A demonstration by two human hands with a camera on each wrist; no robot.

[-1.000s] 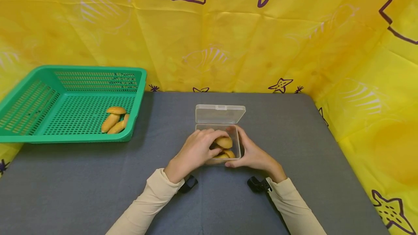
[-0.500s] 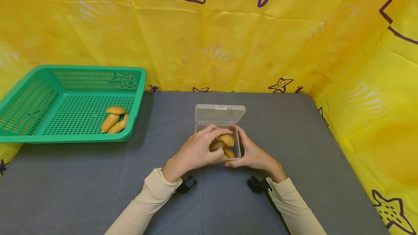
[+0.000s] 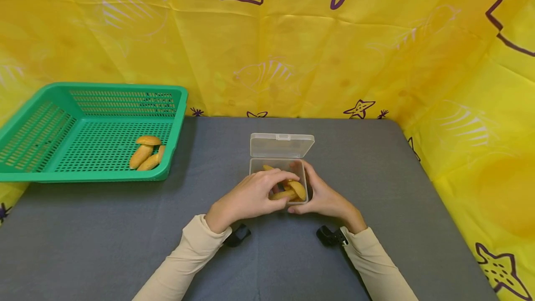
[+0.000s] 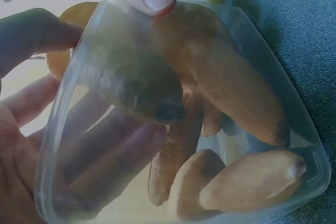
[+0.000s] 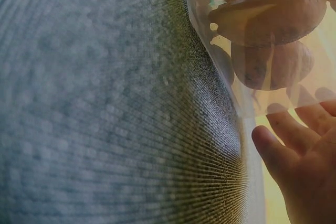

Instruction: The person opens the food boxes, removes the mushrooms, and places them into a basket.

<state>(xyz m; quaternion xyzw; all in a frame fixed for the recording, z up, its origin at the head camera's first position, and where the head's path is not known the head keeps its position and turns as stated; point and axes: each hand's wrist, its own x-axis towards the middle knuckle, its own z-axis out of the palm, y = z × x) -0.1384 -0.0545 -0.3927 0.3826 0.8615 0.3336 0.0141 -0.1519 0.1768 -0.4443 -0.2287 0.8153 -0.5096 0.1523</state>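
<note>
A clear plastic box stands on the table with its lid raised at the back. My left hand reaches over the near left rim, thumb and fingers around a brown mushroom inside the box. Through the box wall in the left wrist view, several mushrooms lie jumbled, and a cap shows beside my left thumb. My right hand grips the right side of the box, its thumb at the near corner. In the right wrist view, mushrooms show through the plastic.
At the left stands a green perforated basket with a few mushrooms in its near right corner. A grey cloth covers the table. Yellow patterned fabric hangs behind and to the right.
My left hand has lowered into the box with the mushroom, whose cap has shifted to the right and nearer. My right hand has stayed on the box.
</note>
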